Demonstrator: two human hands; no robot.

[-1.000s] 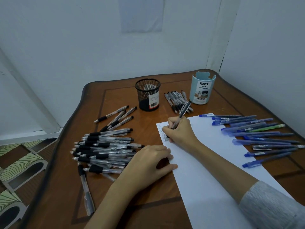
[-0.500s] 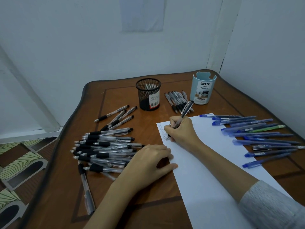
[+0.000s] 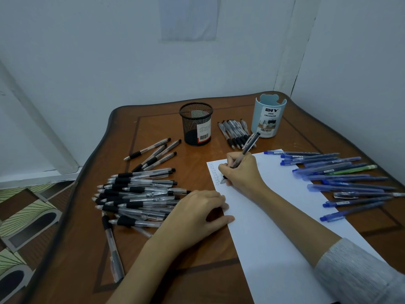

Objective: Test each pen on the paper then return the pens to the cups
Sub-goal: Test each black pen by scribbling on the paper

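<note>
The right hand [image 3: 241, 172] grips a black pen [image 3: 251, 142], fingers curled round the lower barrel, and the tip sits on the paper [image 3: 274, 216] near its far left corner. The pen's upper end tilts up and away, towards the blue cup [image 3: 268, 116]. A short column of faint scribbles [image 3: 215, 174] runs down the paper's left edge beside the tip. The left hand [image 3: 197, 213] holds nothing. It rests palm down on the table [image 3: 153, 277] with its fingers loosely bent, and the thumb reaches the paper's left edge. Just left of that hand lies a pile of black pens [image 3: 140, 194] with clear barrels, mostly crosswise and overlapping. One lone pen [image 3: 111, 249] lies apart from the pile, nearer the front edge. Beyond the pile, four more pens [image 3: 153, 154] lie at a slant. A black mesh cup [image 3: 196, 123] stands upright at the back, and the blue cup stands to its right. A small row of black pens [image 3: 235, 133] lies between the two cups. To the right, blue pens [image 3: 339, 178] lie fanned across the paper's far edge and the table, with one green pen [image 3: 355, 169] among them. A grey sleeve [image 3: 355, 273] covers the right forearm near the lower right corner. Patterned floor tiles [image 3: 22, 216] show to the left of the table.
</note>
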